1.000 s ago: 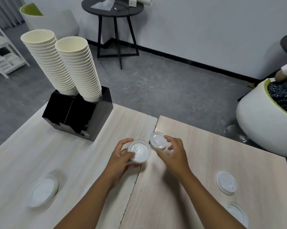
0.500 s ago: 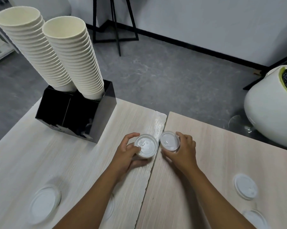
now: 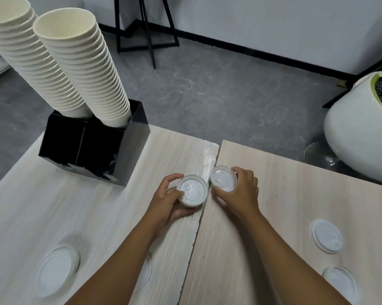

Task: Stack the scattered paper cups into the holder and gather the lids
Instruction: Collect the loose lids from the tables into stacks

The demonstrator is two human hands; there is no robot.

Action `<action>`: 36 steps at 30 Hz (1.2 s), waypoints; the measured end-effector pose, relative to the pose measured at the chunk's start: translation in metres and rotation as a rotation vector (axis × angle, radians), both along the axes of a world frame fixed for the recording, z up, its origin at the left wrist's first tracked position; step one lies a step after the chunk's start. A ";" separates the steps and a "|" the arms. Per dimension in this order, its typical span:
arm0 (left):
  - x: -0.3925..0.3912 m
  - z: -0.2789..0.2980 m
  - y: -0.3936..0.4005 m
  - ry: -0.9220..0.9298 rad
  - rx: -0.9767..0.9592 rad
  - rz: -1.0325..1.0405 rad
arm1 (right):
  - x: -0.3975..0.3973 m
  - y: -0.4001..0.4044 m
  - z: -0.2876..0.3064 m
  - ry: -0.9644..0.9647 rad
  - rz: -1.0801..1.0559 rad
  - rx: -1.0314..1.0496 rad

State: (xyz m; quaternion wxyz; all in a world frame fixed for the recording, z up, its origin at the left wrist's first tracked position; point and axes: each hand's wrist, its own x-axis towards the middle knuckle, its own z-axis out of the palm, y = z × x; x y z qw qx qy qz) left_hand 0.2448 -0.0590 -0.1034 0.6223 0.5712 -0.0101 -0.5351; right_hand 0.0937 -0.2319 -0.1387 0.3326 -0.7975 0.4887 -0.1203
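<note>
At the seam between the two pale wood tabletops [image 3: 102,216], my left hand [image 3: 163,203] curls round a small stack of white plastic cup lids [image 3: 193,190], and my right hand [image 3: 240,192] pinches a single white plastic lid [image 3: 223,178] just at its 3 o'clock — the two nearly touching. I judge these lids featherlight, thin and springy, slick on top, so I'd grip by the rim. Loose lids lie at 8 [image 3: 57,269] and 4 o'clock [image 3: 326,236]; the black cup holder [image 3: 93,148] stands at 10.
</note>
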 end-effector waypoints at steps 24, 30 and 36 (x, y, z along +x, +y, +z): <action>-0.194 0.021 -0.065 -0.127 0.005 -0.350 | -0.220 0.024 0.043 -0.296 -0.059 0.064; -0.216 0.013 -0.071 -0.110 0.032 -0.371 | -0.271 -0.010 0.015 -0.006 -0.322 -0.111; -0.224 0.007 -0.077 -0.088 0.037 -0.375 | -0.276 -0.026 0.000 0.189 -0.182 -0.026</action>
